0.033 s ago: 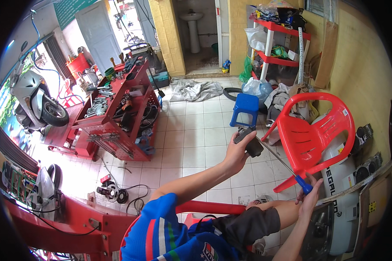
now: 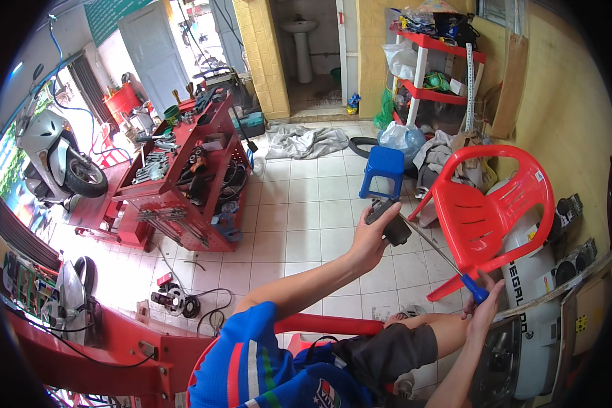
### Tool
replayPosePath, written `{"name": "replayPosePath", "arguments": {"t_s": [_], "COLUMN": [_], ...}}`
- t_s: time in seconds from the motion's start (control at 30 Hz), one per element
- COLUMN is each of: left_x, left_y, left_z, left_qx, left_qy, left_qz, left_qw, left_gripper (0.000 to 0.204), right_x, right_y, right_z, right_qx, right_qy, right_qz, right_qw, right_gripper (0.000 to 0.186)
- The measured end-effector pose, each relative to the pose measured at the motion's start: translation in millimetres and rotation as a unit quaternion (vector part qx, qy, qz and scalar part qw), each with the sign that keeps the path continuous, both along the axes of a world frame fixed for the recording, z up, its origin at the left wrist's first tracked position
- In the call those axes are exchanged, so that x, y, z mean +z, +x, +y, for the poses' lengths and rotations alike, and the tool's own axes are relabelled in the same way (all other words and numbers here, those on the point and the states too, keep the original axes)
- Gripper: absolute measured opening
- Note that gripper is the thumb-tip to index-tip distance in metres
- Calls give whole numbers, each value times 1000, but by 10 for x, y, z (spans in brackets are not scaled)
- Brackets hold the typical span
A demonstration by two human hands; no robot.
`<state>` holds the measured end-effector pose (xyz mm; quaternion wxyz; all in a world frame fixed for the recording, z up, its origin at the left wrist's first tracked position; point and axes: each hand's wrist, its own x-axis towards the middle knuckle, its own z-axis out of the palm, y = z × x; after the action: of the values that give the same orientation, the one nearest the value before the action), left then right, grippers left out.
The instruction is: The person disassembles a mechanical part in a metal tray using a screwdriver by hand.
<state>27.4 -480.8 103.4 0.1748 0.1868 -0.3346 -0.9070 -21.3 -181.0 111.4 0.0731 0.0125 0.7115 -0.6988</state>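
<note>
My left hand (image 2: 374,238) grips a small black component (image 2: 394,231) out in front of me. My right hand (image 2: 484,306) holds the blue handle of a long screwdriver (image 2: 473,288), lower and to the right. Its thin metal shaft runs up-left to the black component; where the tip meets it is too small to make out. Behind the shaft stands a red plastic armchair (image 2: 479,231). My legs (image 2: 387,350), in dark shorts, are below my hands.
A red tool cart (image 2: 163,211) and scooter (image 2: 54,149) are at left, with a coiled cable (image 2: 192,306) on the tiled floor. A blue stool (image 2: 385,163), red-white shelving (image 2: 438,42) and bags (image 2: 401,139) sit behind. A white cylinder (image 2: 527,326) and a red frame (image 2: 102,340) flank me.
</note>
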Motion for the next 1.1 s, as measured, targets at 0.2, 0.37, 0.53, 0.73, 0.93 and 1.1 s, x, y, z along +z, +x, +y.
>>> {"name": "replayPosePath", "arguments": {"t_s": [0.2,0.37,0.53,0.73,0.93,1.1], "left_x": [0,88,87,105,60,69], "left_y": [9,31,32,40,9,13], "left_z": [-30,-41,16,48,20,-32], "left_qx": [12,5,-10,-1,12,7], "left_qy": [0,-21,-11,-24,-24,-33], "left_qz": [-15,-10,1,0,-4,-28], "left_qw": [1000,1000,1000,1000,1000,999], "left_gripper": [74,70,65,65,70,71], "right_x": [-5,-156,-179,117,-11,-311], "right_y": [-3,-84,-57,81,-15,-147], "right_z": [-21,0,70,-101,100,100], "right_qx": [9,-9,20,-33,25,-4], "right_qy": [28,-46,-181,-39,117,110], "right_qz": [25,75,72,20,8,124], "right_qw": [999,996,981,998,993,986], "right_gripper": [74,43,45,62,66,47]}}
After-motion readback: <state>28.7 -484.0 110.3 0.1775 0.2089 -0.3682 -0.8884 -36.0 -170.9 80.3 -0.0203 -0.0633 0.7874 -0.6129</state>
